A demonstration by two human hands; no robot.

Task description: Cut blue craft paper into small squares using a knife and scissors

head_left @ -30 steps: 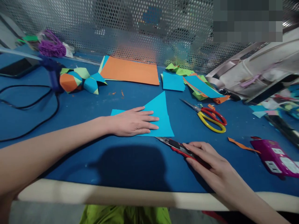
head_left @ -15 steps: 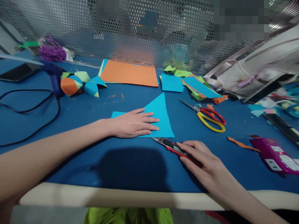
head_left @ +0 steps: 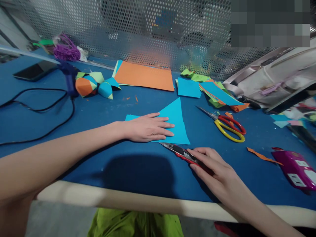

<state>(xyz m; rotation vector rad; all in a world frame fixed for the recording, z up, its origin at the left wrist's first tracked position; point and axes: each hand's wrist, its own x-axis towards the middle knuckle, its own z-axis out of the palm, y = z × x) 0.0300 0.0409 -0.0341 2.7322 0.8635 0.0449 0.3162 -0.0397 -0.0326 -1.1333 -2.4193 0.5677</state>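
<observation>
My left hand lies flat with fingers spread on a folded sheet of blue paper, whose pointed flap sticks up to the far side. The paper's left part is partly covered by this hand. My right hand is closed around a red and black utility knife. The knife's blade points left and its tip meets the near edge of the paper, just below my left fingers; whether it is in the fold cannot be made out. Scissors with red and yellow handles lie to the right of the paper.
Behind are orange sheets, blue squares and green and blue scraps. A folded paper model, a glue gun with its cord and a phone lie left. A purple power strip sits right, a perforated metal screen behind.
The view has swung slightly, shifting most things rightward in the picture. The knife tip has slid a little left along the paper's near edge. My left hand stays pressed on the paper.
</observation>
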